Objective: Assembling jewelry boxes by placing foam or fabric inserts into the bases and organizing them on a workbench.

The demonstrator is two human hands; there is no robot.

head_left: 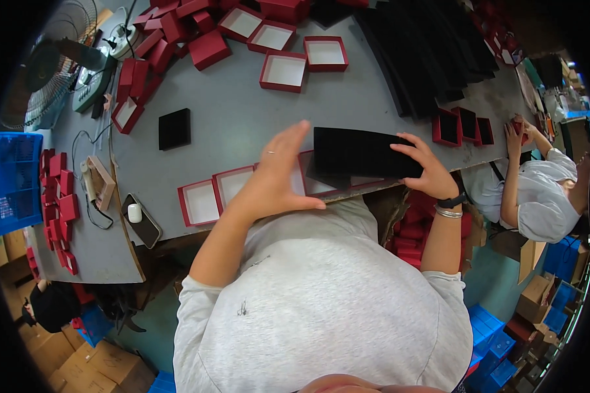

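Note:
My right hand (429,169) grips one end of a long stack of black pads (357,152), with its fingers on top and its thumb at the near side. The stack lies over part of a row of shallow red boxes with white insides, along the table's near edge. My left hand (278,171) is beside the stack's other end, thumb and fingers spread wide, holding nothing. Under that hand and forearm the row is partly hidden. At its left end an open red box (200,202) shows fully. A single square black pad (175,129) lies farther left.
Open red boxes (283,71) and a heap of closed ones (210,50) fill the back. Long black strips (410,62) lie at the far right. Left are a phone (141,221) with a white earbud case, a glue gun (88,183) and a fan (52,65). A co-worker (544,196) sits at right.

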